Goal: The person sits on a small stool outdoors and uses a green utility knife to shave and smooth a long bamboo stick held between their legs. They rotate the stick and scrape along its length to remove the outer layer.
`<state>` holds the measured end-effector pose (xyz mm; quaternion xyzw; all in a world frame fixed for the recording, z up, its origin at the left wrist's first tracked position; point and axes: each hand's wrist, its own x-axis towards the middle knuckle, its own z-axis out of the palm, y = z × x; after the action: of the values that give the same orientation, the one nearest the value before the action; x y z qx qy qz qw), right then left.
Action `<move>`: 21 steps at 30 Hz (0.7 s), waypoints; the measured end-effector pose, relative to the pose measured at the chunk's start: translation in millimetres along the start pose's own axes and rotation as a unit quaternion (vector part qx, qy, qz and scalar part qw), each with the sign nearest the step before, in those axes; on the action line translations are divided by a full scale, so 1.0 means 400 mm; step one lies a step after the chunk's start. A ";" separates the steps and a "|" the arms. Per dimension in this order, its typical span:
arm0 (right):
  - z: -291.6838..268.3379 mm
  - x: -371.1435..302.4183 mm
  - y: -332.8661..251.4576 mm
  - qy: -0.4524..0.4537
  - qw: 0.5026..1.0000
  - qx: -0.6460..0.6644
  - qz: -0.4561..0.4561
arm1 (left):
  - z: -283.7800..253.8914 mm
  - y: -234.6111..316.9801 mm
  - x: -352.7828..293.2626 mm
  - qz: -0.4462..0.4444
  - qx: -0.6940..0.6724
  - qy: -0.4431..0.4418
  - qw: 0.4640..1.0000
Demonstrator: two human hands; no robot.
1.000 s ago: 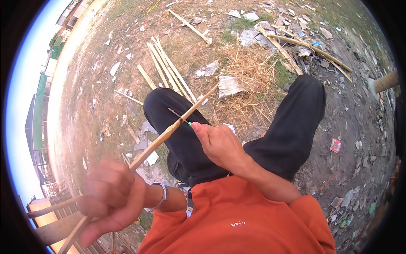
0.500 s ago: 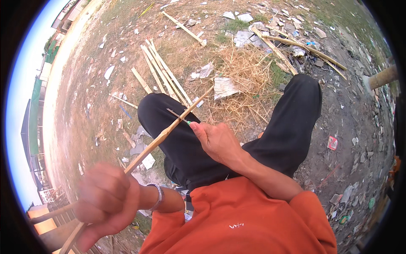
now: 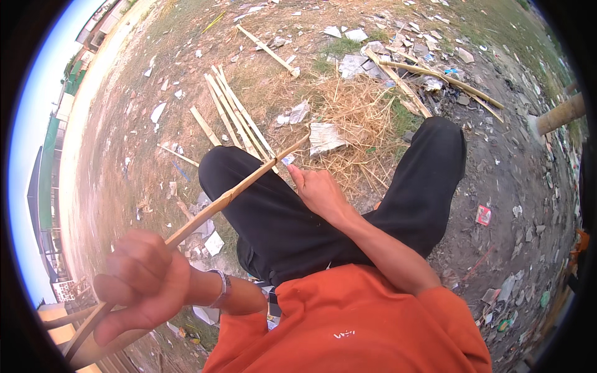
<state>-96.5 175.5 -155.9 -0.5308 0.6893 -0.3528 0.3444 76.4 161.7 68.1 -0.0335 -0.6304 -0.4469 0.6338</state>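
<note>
A long bamboo strip point(image 3: 227, 198) slants from the lower left up across my left knee, its thin far end over the straw. My left hand point(image 3: 144, 280) is closed round its near part. Beside the strip's far half, my right hand point(image 3: 318, 191) is closed, thumb stretched toward the strip, on a small thin-bladed knife. The knife is now almost wholly hidden by the hand and the strip; its blade and a bit of green showed half a second ago.
Several split bamboo strips point(image 3: 233, 109) lie on the ground beyond my left knee. A straw pile point(image 3: 360, 118) sits between my knees. Farther right, bamboo poles point(image 3: 444, 78) rest on rubble and litter. A thick round post point(image 3: 559, 116) stands at the right.
My right hand and the knife have slid outward along the strip toward its far end. My left hand has shifted slightly, still gripping, and the strip has moved a little left.
</note>
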 end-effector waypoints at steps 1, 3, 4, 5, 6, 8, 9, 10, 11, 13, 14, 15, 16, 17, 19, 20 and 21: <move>-0.013 -0.014 -0.035 -0.010 1.000 0.011 -0.009 | -0.004 0.001 -0.002 -0.004 -0.001 0.005 1.000; -0.009 -0.028 -0.054 -0.007 0.999 0.032 -0.022 | -0.011 0.002 -0.002 -0.005 0.008 0.005 1.000; 0.003 -0.031 -0.047 0.005 0.999 0.041 -0.025 | -0.017 0.001 0.002 -0.002 0.018 0.001 1.000; 0.014 -0.031 -0.039 0.018 0.998 0.051 -0.028 | -0.023 0.002 0.003 0.001 0.028 -0.003 1.000; 0.019 -0.021 -0.028 0.014 0.999 0.035 -0.013 | -0.029 0.004 0.003 -0.001 0.020 0.014 1.000; 0.020 0.009 -0.004 0.008 1.000 0.002 0.017 | -0.036 0.010 0.002 -0.005 0.002 0.049 0.999; 0.008 0.001 -0.030 -0.002 1.000 0.011 0.015 | -0.044 0.015 -0.004 -0.011 -0.001 0.056 0.998; 0.006 -0.008 -0.045 0.012 1.000 0.017 -0.009 | -0.045 0.013 -0.004 -0.011 -0.004 0.051 0.999; 0.014 -0.023 -0.059 0.026 0.999 0.022 -0.034 | -0.047 0.012 -0.003 -0.010 -0.007 0.046 0.999; 0.043 -0.024 -0.039 0.043 0.998 0.021 -0.031 | -0.045 0.013 -0.003 -0.016 -0.014 0.040 0.999; 0.042 -0.012 -0.017 0.028 0.999 0.015 -0.007 | -0.045 0.013 -0.002 -0.018 -0.017 0.039 0.999; 0.022 0.006 -0.006 0.015 1.000 0.009 0.014 | -0.048 0.011 0.002 -0.016 -0.021 0.036 0.999; 0.013 0.016 -0.002 0.002 0.999 0.003 0.034 | -0.051 0.012 0.002 -0.011 -0.017 0.033 0.999; 0.015 0.013 -0.006 0.001 1.000 0.000 0.023 | -0.053 0.016 0.002 -0.006 -0.013 0.031 0.999; 0.015 -0.012 -0.058 0.017 0.999 0.002 -0.030 | -0.060 0.013 -0.007 -0.010 -0.009 0.035 0.999; 0.023 -0.015 -0.074 0.025 0.998 0.001 -0.059 | -0.062 0.011 -0.007 -0.011 -0.008 0.038 0.999; 0.049 -0.005 -0.054 0.057 0.997 0.013 -0.056 | -0.060 0.009 0.000 -0.011 -0.010 0.035 0.999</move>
<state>-68.9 171.1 -147.4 -0.5426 0.6726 -0.4104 0.2911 96.9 149.2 65.2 -0.0175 -0.6033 -0.4610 0.6505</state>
